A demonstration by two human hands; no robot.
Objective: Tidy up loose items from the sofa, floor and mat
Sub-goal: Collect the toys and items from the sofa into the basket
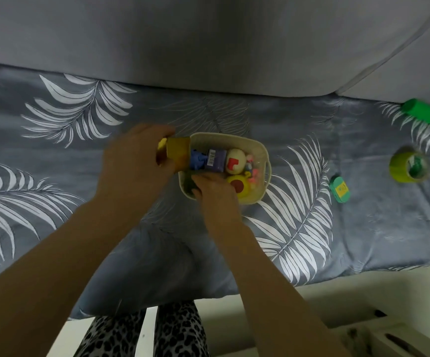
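A white basket (257, 155) sits on the leaf-patterned sofa cover (80, 155), near the middle of the seat. It already holds several small things: a purple box (215, 162), a cream ball with a red mark (235, 161) and a yellow toy with a red spot (238, 186), packed close together.

The left hand (134, 161) grips a gold-coloured box (175, 154), fingers curled round its outer end. The box's long axis runs roughly left to right, and its inner end lies over the basket's left rim, touching or just short of the purple box; which of the two cannot be told. The right hand (214, 189) reaches into the near left corner of the basket. Its fingers are bent down among the contents, but whether they pinch something or merely press things aside is hidden by the hand itself.

The deciding relation is this: the basket lies to the right of the left hand, along the box's own long axis, so the box probably needs only to slide rightward and drop. Free space inside looks tight, and the right hand appears to be making room.

Three loose items remain well apart to the right: a small green case (340, 189), a roll of yellow-green tape (408, 167) and a green cylinder (424, 112) against the backrest. The right hand is nearer to all three.
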